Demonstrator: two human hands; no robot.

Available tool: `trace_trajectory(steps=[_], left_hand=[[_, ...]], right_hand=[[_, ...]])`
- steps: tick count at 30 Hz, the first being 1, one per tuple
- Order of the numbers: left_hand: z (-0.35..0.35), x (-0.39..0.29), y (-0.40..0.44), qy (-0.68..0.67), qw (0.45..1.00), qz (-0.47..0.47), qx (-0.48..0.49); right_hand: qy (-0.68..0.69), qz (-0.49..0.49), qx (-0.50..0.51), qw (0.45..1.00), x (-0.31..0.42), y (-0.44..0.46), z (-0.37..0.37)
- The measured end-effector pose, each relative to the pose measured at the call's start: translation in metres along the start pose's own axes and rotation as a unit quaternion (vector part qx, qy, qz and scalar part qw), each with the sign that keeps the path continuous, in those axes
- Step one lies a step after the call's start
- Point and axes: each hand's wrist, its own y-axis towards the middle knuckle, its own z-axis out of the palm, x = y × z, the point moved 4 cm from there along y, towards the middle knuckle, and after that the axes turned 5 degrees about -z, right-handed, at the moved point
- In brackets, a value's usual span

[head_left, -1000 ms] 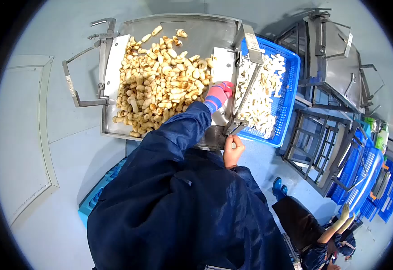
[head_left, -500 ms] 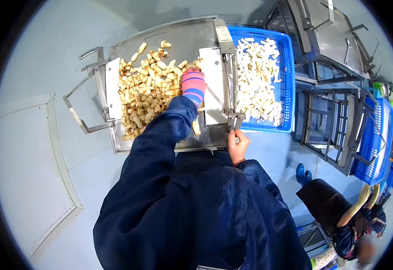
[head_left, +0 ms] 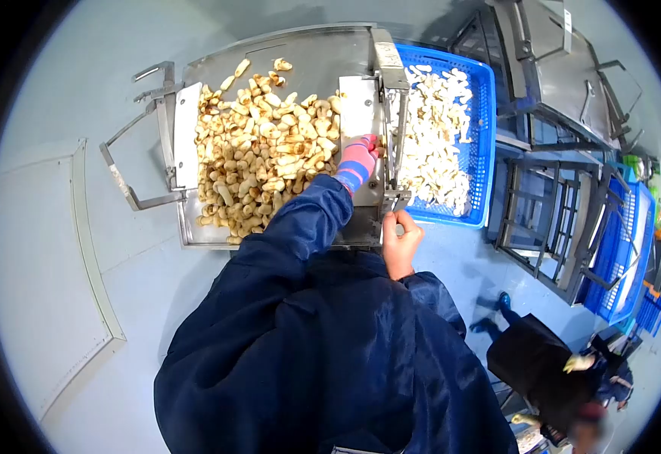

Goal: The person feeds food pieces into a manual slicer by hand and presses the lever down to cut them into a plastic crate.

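My left hand (head_left: 358, 162), in a pink and blue striped glove, lies over the white board (head_left: 357, 113) beside the hinged cutter blade (head_left: 398, 140). Its fingers are closed at the blade, with a small brownish end, apparently of a mushroom, showing at the tips. My bare right hand (head_left: 401, 244) is wrapped round the cutter handle (head_left: 395, 198) at the near end of the blade. Left of the board, a pile of stubby cream-and-brown mushrooms (head_left: 251, 163) covers much of the metal table (head_left: 311, 54). Beyond the blade, pale cut pieces (head_left: 436, 129) lie in a blue basket (head_left: 485, 144).
A second hinged metal arm (head_left: 137, 200) sticks out from the table's left side. Metal racks (head_left: 550, 216) and another blue basket (head_left: 616, 250) stand on the right. A co-worker (head_left: 546, 371) in a dark apron is at the lower right.
My left hand has moved right from the mushroom pile onto the white board by the blade. My right hand stays on the handle. The co-worker has shifted slightly.
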Motion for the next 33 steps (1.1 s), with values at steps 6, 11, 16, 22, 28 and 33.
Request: trace_trajectory(steps=[6, 11, 16, 22, 28, 33], left_hand=[[0.006, 0.006, -0.012, -0.089, 0.994, 0.007, -0.061], [0.010, 0.014, -0.008, -0.048, 0.997, 0.004, -0.052], [-0.006, -0.006, -0.013, -0.076, 0.997, -0.017, 0.001], [0.016, 0.032, 0.017, -0.214, 0.975, 0.010, 0.058], [0.004, 0.018, 0.009, -0.186, 0.981, 0.028, 0.042], [0.003, 0.010, 0.010, -0.217, 0.972, -0.016, 0.090]], right_hand=[[-0.003, -0.035, -0.005, 0.999, -0.047, -0.021, 0.014], [-0.011, -0.023, -0.009, 1.000, -0.005, -0.006, 0.003], [-0.014, -0.010, 0.026, 1.000, -0.068, -0.028, 0.018], [0.009, -0.011, 0.008, 1.000, -0.032, -0.017, 0.012], [0.028, 0.017, -0.004, 0.999, -0.002, -0.004, 0.003], [0.035, 0.041, 0.046, 0.997, -0.065, -0.026, 0.022]])
